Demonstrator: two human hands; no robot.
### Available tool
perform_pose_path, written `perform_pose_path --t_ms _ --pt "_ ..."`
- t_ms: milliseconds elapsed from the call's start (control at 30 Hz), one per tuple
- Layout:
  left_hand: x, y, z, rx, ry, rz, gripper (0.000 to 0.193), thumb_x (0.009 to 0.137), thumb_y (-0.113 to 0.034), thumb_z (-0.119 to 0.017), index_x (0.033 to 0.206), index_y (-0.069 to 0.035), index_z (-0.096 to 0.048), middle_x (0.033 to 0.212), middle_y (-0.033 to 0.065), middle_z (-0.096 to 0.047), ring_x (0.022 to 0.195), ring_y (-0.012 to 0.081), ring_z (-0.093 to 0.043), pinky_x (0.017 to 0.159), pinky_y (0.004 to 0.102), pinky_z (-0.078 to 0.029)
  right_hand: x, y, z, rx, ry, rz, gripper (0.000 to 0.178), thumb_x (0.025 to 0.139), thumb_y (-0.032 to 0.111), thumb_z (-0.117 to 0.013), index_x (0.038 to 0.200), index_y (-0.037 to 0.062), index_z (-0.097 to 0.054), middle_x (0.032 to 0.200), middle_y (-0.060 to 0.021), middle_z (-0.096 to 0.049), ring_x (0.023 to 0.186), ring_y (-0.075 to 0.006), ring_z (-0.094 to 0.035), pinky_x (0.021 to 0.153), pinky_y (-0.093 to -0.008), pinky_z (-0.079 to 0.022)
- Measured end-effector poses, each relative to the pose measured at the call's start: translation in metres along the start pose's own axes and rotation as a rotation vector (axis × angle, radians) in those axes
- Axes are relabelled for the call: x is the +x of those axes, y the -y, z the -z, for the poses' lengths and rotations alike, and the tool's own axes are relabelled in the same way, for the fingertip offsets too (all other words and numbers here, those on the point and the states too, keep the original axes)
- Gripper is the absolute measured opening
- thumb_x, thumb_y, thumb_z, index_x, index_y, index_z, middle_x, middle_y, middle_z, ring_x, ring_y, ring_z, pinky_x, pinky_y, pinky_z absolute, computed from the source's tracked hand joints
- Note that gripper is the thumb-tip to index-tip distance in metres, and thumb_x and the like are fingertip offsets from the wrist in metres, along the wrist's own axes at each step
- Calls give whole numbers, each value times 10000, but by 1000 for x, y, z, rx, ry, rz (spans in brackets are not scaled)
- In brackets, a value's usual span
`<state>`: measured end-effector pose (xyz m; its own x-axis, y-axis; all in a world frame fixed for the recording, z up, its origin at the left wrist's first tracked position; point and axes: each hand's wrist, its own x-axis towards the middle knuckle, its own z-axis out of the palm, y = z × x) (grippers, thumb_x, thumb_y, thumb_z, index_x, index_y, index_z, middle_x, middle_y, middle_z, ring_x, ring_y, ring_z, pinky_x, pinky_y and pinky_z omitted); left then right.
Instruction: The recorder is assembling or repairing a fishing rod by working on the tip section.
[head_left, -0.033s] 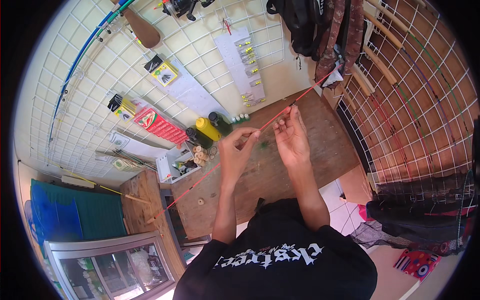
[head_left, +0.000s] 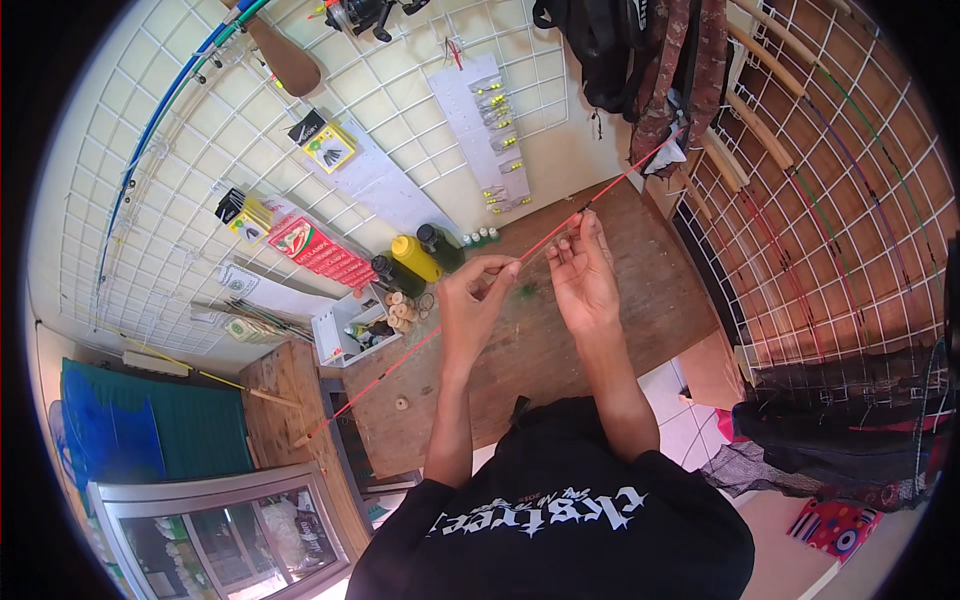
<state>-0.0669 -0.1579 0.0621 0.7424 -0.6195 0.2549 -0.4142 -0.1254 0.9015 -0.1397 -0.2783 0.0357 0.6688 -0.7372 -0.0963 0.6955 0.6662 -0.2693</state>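
While raised above the middle of the wooden worktop (head_left: 640,300), left hand (head_left: 472,300) closed in a pinch on the thin red rod (head_left: 400,362), thumb and fingertips meeting on the shaft; right hand (head_left: 583,272) half open, fingers upright and slightly curled, fingertips at the same rod just beside a dark band on it, firm grip or light touch not discernible. Rod running in one slanted line across the whole worktop: lower end past the near left corner, over a smaller wooden table (head_left: 285,385); upper end beyond the far right corner, near the hanging dark bags (head_left: 620,50). Along the far left edge of the worktop: a yellow bottle (head_left: 415,258) lying on its side, a dark green bottle (head_left: 440,246) just beside it, another dark bottle (head_left: 385,270) to the left, a cluster of small pale spools (head_left: 400,310) in front, and a white open box (head_left: 345,335) at the left corner. One small round spool (head_left: 402,404) alone near the left edge, apart from the cluster, under the rod. Behind the worktop: a white wire grid (head_left: 200,180) on the wall carrying packets, a red package (head_left: 320,250) and a long blue rod (head_left: 150,130). To the right: a second wire grid (head_left: 850,230) with wooden-handled rods. Lower left corner of the view: a glass-topped cabinet (head_left: 220,540).
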Motion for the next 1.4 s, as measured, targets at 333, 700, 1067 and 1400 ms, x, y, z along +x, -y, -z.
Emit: perform_pose_path --t_ms 333,700,1067,1400 --pt "-1 -1 -1 -13 24 -4 156 853 -127 -664 916 15 -673 717 3 -625 581 -4 -519 470 164 -319 6 5 2 -51 3 -4 246 886 206 -631 1105 108 -574 872 53 -578 725 -53 -478 708 -219 -416" --pt "0 2 5 9 87 54 155 848 -127 -670 906 16 -676 710 -4 -618 555 -17 -485 453 161 -285 14 29 12 -383 180 75 202 867 101 -639 1054 29 -614 943 -12 -625 688 -51 -508 660 -219 -431" --pt "-1 0 2 5 99 60 154 837 -135 -686 901 5 -681 711 -17 -609 531 -24 -442 458 160 -280 19 38 17 -310 120 7 141 859 85 -644 992 40 -629 825 7 -615 657 -57 -502 632 -218 -425" --pt "-4 0 -6 -9 108 71 128 825 -124 -689 886 -12 -689 717 -24 -596 511 -23 -422 443 173 -253 15 39 23 -625 -46 284 168 826 177 -704 910 49 -636 804 -9 -657 652 -34 -516 604 -199 -402"
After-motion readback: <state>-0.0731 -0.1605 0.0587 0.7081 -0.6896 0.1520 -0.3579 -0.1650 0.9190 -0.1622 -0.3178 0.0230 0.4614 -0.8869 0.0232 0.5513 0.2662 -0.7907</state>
